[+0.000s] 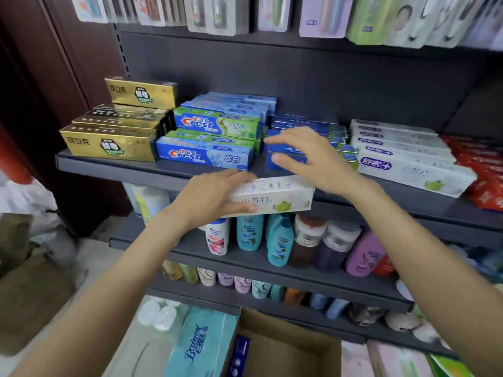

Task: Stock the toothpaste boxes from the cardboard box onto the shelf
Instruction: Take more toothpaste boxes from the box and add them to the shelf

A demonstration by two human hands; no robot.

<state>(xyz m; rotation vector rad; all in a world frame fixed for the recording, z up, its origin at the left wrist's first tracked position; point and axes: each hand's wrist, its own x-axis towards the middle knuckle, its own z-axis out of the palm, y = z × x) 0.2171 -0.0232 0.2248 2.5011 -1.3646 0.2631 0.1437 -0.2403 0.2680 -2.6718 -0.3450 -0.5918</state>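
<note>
My left hand [215, 197] grips the left end of a white toothpaste box [277, 197] with a green leaf print, held level in front of the grey shelf [109, 165]. My right hand [313, 159] hovers above that box with fingers spread and relaxed, in front of a stack of blue toothpaste boxes [302, 129]. A row of matching white boxes [402, 156] lies on the shelf to the right. The brown cardboard box [285, 346] stands open on the floor below, with a dark blue box [239, 349] inside at its left wall.
Gold boxes [114, 142] and Crest boxes [206, 153] fill the shelf's left part; red packs [481, 172] lie at its right end. Shampoo bottles [280, 240] line the lower shelf. A tissue pack [201, 346] sits beside the cardboard box. Toothbrush packs [321, 14] hang above.
</note>
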